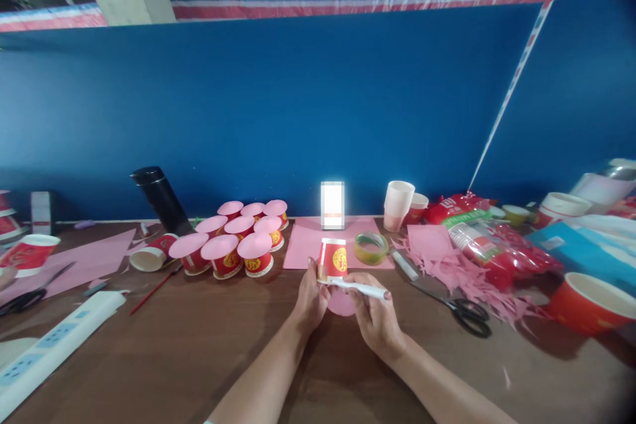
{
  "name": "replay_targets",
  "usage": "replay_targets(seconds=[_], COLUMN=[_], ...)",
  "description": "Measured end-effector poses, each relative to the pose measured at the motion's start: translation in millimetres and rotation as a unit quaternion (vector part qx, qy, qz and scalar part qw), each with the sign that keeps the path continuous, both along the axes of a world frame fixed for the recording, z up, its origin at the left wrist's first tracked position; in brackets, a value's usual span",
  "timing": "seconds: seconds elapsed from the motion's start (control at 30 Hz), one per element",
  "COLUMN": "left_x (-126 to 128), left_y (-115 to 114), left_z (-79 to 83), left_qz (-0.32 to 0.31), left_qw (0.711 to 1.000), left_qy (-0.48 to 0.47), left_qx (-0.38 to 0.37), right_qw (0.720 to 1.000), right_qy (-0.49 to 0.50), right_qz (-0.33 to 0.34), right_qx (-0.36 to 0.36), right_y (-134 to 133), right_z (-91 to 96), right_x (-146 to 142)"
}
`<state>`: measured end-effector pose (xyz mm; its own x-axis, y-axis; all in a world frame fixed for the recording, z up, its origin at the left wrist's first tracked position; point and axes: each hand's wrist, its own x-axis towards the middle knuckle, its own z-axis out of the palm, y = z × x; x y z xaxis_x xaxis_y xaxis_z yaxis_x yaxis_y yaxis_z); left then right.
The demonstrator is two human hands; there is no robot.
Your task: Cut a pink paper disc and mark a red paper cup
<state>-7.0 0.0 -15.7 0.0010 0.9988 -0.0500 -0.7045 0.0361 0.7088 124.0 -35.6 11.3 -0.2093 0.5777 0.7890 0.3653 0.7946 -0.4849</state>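
My left hand (310, 298) is closed on the side of a red paper cup (339, 260) with a yellow emblem. In my right hand (375, 318) is a slim white tube (368, 289), its narrow tip crossing the lower edge of the cup. Below the cup, between both hands, shows a round pink paper disc (342, 303); whether it touches the cup I cannot tell. Just beyond lie a pink paper sheet (308, 245) and a roll of tape (371, 248). Another white tube (405, 265) rests to the right.
Several red cups topped with pink discs (220, 247) stand left of centre, before a black flask (161, 199). Scissors (470, 315), pink scraps (462, 278) and bagged cups (481, 232) are on the right. A power strip (59, 338) lies left. A blue partition (278, 112) rises behind.
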Motion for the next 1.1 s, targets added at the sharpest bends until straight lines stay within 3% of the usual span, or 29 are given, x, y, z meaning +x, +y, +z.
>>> replay_targets(seconds=[0.27,1.1], left_x=[2.4,2.2], left_y=[-2.7,-3.1], left_z=[1.1,0.9], left_qz=[-0.012,0.006], left_qw=[0.999,0.998], left_qy=[0.011,0.051], left_qx=[0.049,0.027], right_qw=[1.0,1.0], right_qy=[0.002,-0.013], right_qz=[-0.005,-0.006], right_qx=[0.007,-0.013], right_y=[-0.7,0.4], right_z=[0.0,2.0], right_x=[0.1,0.2])
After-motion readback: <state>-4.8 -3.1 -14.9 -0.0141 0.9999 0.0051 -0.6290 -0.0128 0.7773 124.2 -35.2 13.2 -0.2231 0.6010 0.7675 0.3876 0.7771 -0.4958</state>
